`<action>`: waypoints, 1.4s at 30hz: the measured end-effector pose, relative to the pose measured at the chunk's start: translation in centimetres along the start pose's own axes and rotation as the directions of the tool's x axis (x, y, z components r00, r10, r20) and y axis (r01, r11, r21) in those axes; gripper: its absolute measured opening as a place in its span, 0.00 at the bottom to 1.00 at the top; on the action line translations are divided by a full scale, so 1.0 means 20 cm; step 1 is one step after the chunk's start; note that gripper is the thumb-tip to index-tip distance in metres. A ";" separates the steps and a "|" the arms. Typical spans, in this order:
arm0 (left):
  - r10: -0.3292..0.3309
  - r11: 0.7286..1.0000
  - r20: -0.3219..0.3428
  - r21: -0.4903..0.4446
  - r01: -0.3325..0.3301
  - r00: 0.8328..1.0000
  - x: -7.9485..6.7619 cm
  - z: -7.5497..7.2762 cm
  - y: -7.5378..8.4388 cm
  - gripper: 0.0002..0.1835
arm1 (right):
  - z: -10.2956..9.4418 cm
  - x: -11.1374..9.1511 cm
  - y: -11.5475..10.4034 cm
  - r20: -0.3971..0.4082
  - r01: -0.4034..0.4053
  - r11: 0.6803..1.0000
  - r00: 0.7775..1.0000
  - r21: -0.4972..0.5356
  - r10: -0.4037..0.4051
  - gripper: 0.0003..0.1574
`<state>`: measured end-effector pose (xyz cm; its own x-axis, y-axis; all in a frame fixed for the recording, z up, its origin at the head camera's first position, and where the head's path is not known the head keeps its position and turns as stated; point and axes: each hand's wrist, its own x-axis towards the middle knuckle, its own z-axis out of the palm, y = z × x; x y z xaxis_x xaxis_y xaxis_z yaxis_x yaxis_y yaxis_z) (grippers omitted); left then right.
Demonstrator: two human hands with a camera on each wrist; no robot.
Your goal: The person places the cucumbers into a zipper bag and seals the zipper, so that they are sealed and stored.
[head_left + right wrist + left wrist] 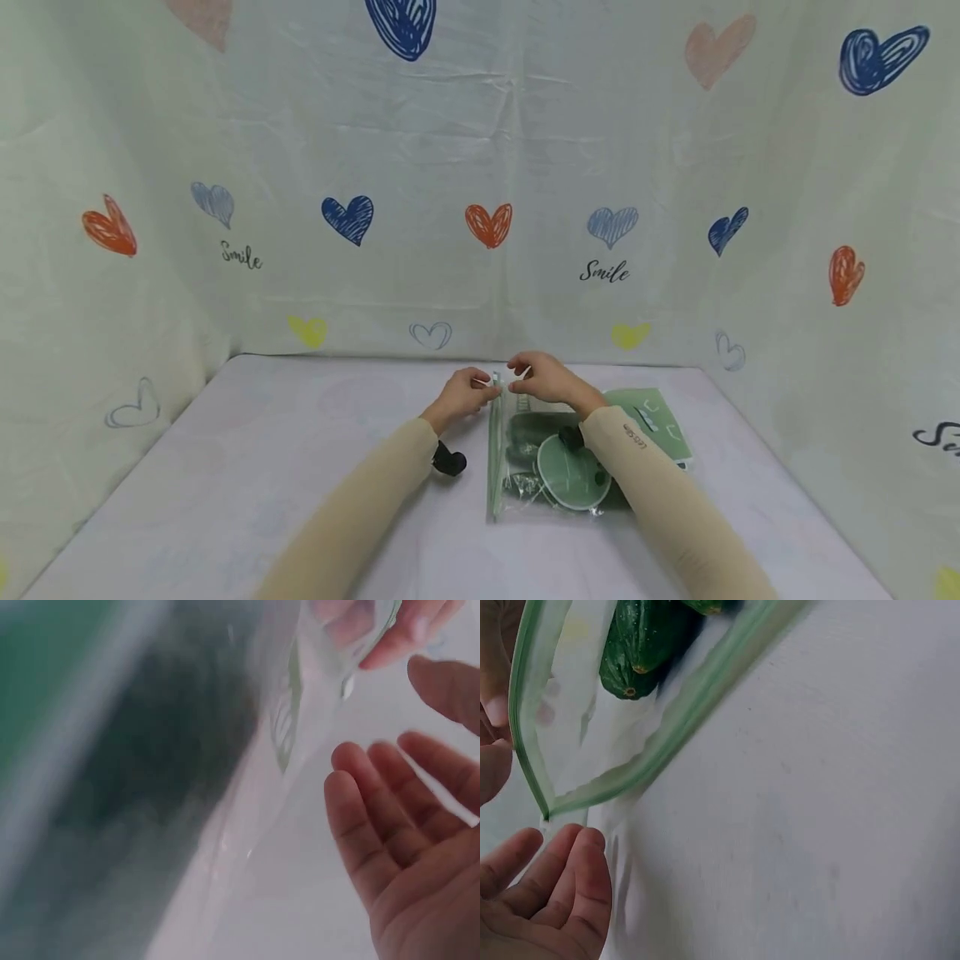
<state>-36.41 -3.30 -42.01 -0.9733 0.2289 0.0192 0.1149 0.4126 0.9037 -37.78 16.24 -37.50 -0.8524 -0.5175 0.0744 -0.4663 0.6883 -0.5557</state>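
Note:
A clear zip bag with a green strip along its mouth lies on the table, its mouth to the left. Dark green cucumbers show inside through the parted mouth in the left wrist view. My left hand pinches the far corner of the strip between thumb and finger, its other fingers loosely bent below. Just right of that corner is my right hand, thumb and fingers apart. In the right wrist view the right hand's fingers hold nothing and stand off from the plastic.
A round pale-green panel is printed on the bag. Under my right forearm, a flat green printed packet or sheet lies at the back right. The white tabletop runs to a heart-printed curtain behind.

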 end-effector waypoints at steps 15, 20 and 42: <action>-0.055 0.975 -0.091 -0.220 0.034 0.994 0.04 0.08 0.00 0.27 | 0.00 0.16 0.06 0.078 -0.007 0.999 0.997 0.048 0.003 0.23; -0.039 0.973 -0.098 -0.231 0.015 0.994 0.04 0.09 0.01 0.26 | 0.00 0.15 0.06 0.044 -0.016 0.998 0.999 0.059 0.013 0.18; -0.012 0.980 -0.300 -0.194 -0.049 0.954 0.07 0.13 0.05 0.04 | -0.03 0.12 0.04 -0.023 0.095 0.991 0.995 0.094 -0.093 0.06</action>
<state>-37.14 -0.28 -42.12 -0.9894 -0.0516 0.1361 0.1215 0.2216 0.9675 -40.34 15.82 -37.34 -0.8107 -0.5672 0.1450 -0.5206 0.5852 -0.6218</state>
